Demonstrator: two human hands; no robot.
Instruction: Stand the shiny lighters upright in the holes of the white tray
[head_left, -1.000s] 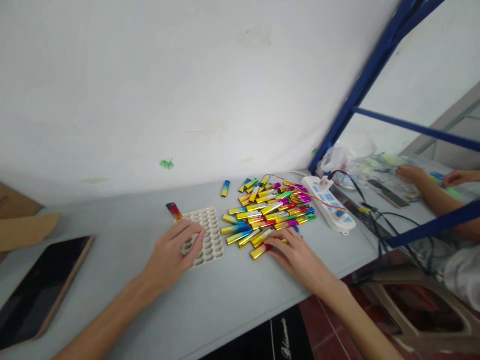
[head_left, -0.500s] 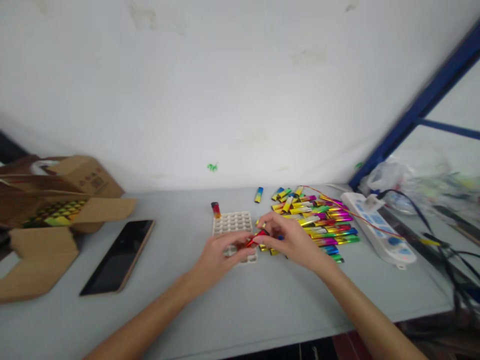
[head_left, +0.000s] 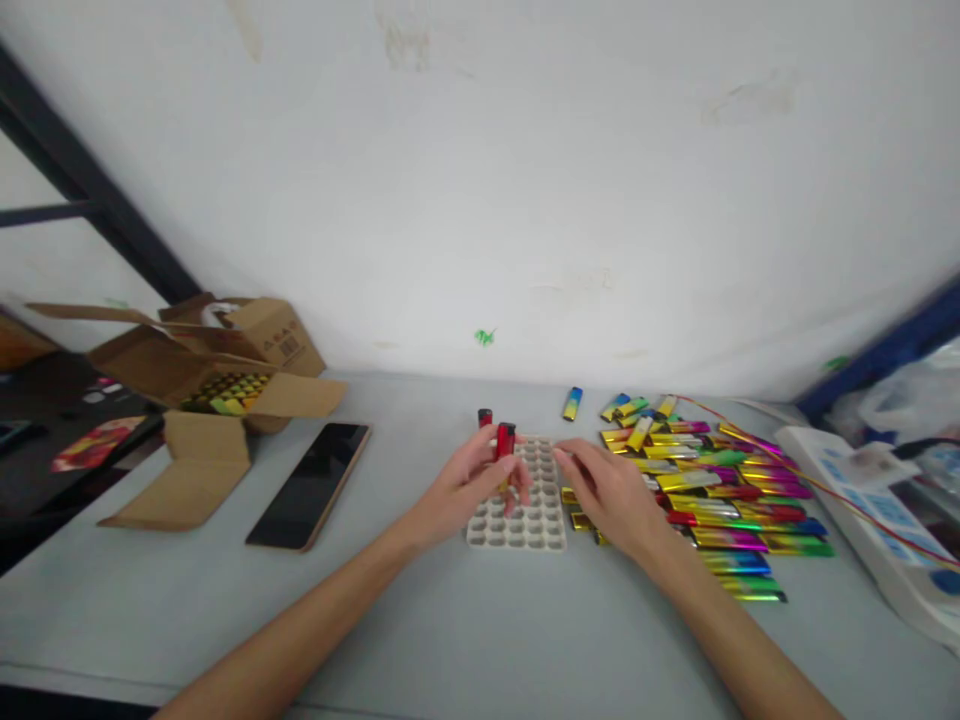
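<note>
Lighter, red-topped (head_left: 506, 441), pinched upright between thumb and fingers of left hand (head_left: 459, 490), above the pale honeycomb tray (head_left: 517, 541) at centre of grey table (head_left: 420, 620). Second red-topped lighter (head_left: 485, 416) upright at tray's far left corner, lower part hidden by left hand. Right hand (head_left: 619, 502) at tray's right edge, fingers bent; cannot tell whether they grip anything. Loose heap of metallic multicoloured lighters (head_left: 694, 480) lies right of tray, white power strip (head_left: 862, 510) farther right. Blue-yellow lighter (head_left: 572, 403) alone near wall. Dark phone (head_left: 309, 488) flat to left, open cardboard box (head_left: 301, 396) beyond it, far left.
</note>
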